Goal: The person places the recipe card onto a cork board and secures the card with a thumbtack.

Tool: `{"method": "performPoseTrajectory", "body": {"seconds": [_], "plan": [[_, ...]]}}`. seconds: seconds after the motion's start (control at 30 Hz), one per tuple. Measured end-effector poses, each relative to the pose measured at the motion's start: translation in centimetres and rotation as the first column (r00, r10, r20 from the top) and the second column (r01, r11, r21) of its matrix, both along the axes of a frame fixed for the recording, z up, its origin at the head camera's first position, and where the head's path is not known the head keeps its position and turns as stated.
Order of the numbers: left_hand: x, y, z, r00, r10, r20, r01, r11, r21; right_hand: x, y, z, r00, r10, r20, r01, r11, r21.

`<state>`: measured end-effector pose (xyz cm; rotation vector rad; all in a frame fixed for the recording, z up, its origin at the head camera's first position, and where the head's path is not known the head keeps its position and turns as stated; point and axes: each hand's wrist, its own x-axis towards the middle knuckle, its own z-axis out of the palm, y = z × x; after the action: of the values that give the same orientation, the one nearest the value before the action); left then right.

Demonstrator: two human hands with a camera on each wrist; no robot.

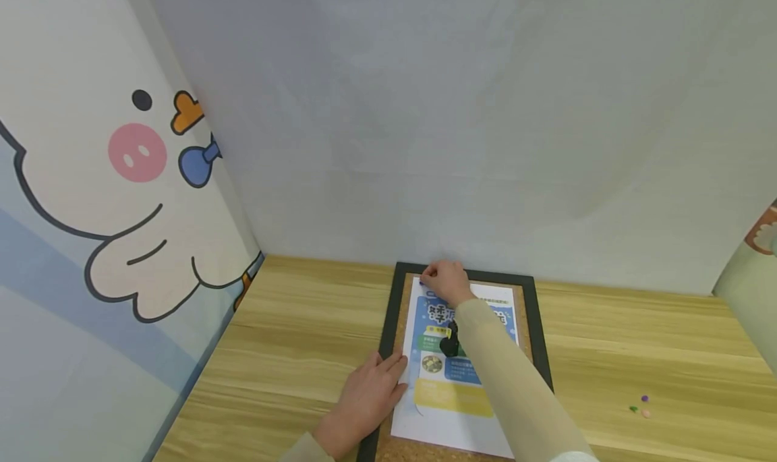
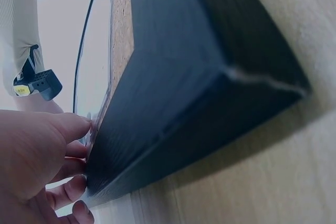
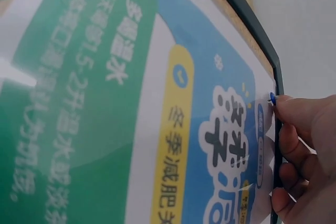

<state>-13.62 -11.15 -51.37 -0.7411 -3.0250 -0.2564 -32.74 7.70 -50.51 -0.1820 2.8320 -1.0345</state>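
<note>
Head view: printed poster (image 1: 455, 400) lies on a black-framed corkboard (image 1: 391, 317) on the wood-grain table (image 1: 273, 340). Left hand (image 1: 371, 389) rests, fingers extended, on the poster's left edge. Three small pins, purple (image 1: 645, 398), green (image 1: 634, 409) and pink (image 1: 646, 413), lie at right.

Left wrist view: fingers loosely bent at the frame; contact with the sheet unclear.

Right wrist view: right hand pinches a blue pushpin (image 3: 272, 98) at the poster's upper-left corner; penetration cannot be confirmed. Judged step: pinning that corner. Next move calls for a firm, square push, sheet held flat.
</note>
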Motion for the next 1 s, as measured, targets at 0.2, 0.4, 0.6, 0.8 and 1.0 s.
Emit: {"method": "performPoseTrajectory", "body": {"seconds": [0.2, 0.4, 0.6, 0.8, 1.0], "plan": [[-0.02, 0.01, -0.13, 1.0, 0.001, 0.011, -0.001, 1.0, -0.007, -0.12, 0.15, -0.37, 1.0, 0.006, -0.008, -0.006, 1.0, -0.007], [-0.02, 0.02, -0.16, 1.0, 0.007, 0.021, -0.007, 1.0, -0.004, -0.19, 0.18, -0.51, 1.0, 0.003, 0.009, -0.003, 1.0, 0.001], [0.02, 0.06, 0.01, 1.0, 0.006, 0.024, -0.006, 1.0, -0.005, -0.11, 0.23, -0.43, 1.0, 0.004, 0.015, -0.004, 1.0, -0.007], [0.08, 0.08, 0.03, 1.0, 0.009, 0.023, -0.008, 1.0, -0.004, 0.12, 0.15, -0.41, 1.0, -0.005, 0.014, 0.005, 1.0, -0.013], [0.1, 0.04, 0.06, 1.0, 0.007, 0.016, -0.007, 1.0, 0.002, 0.22, 0.13, -0.58, 0.999, 0.011, -0.03, -0.011, 1.0, 0.014]]}}
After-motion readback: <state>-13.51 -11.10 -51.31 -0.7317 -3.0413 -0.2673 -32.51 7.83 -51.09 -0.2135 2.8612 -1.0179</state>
